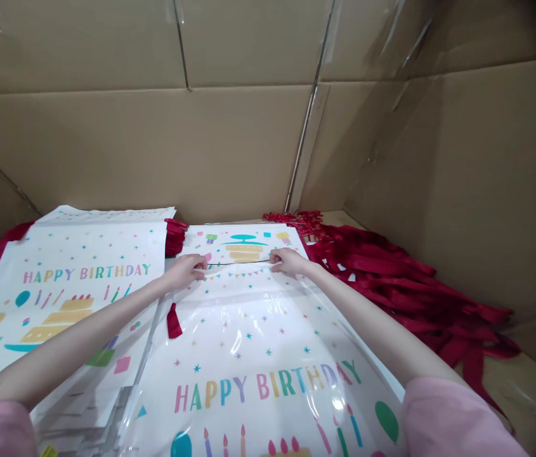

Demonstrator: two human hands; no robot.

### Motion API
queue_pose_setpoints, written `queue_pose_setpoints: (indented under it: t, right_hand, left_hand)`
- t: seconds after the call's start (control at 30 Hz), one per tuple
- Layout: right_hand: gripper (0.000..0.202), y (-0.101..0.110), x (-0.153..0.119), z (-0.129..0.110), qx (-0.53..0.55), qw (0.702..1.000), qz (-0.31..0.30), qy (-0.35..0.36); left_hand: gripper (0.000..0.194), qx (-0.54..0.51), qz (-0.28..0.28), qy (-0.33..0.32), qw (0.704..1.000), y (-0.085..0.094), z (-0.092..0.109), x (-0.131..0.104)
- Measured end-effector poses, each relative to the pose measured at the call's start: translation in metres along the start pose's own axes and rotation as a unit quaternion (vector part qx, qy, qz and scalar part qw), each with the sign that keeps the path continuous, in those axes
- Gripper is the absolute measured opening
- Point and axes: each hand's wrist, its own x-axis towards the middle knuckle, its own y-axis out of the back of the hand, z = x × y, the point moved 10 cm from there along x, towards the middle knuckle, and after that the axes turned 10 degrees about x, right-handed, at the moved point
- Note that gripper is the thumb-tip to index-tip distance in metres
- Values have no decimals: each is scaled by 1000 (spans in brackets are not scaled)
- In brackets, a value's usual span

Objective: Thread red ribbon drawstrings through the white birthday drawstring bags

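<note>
A glossy white birthday-print sheet (pixel 248 330), with stars and a "HAPPY BIRTHDAY" line, lies in front of me. Across its far part runs a thin dark edge, with my hands at its two ends. The fingers of my left hand (pixel 189 268) are pinched on the left end of that edge. My right hand (pixel 287 261) pinches the right end. Beyond the edge, more print shows an upside-down cake. A short red ribbon piece (pixel 174 322) rests on the sheet's left side.
At the left lies a stack of similar printed sheets (pixel 91 247), with red ribbon (pixel 176 237) at its sides. A large heap of red ribbons (pixel 391 273) spreads on the right. Cardboard walls (pixel 153 152) stand behind and to the right.
</note>
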Motion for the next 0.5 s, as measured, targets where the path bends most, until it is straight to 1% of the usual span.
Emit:
queue_pose_setpoints:
  t: [0.07, 0.17, 0.23, 0.3, 0.43, 0.5]
  right_hand:
    - [17, 6, -5, -6, 2, 1000, 21, 11]
    - [14, 19, -19, -20, -4, 998, 58, 31]
    - [11, 28, -30, -31, -8, 996, 81, 44]
    - [10, 41, -45, -48, -13, 989, 121, 81]
    - [14, 71, -89, -91, -41, 951, 238, 192]
    - [16, 78, -108, -107, -62, 939, 260, 217]
  left_hand:
    - [9, 19, 30, -34, 999, 11, 10, -8]
    - [20, 101, 112, -93, 984, 34, 25, -23]
    - [25, 160, 174, -126, 964, 49, 36, -36]
    - [27, 197, 226, -163, 940, 62, 50, -53]
    - [24, 222, 310, -237, 893, 85, 79, -91]
    - [22, 228, 347, -259, 872, 97, 91, -110]
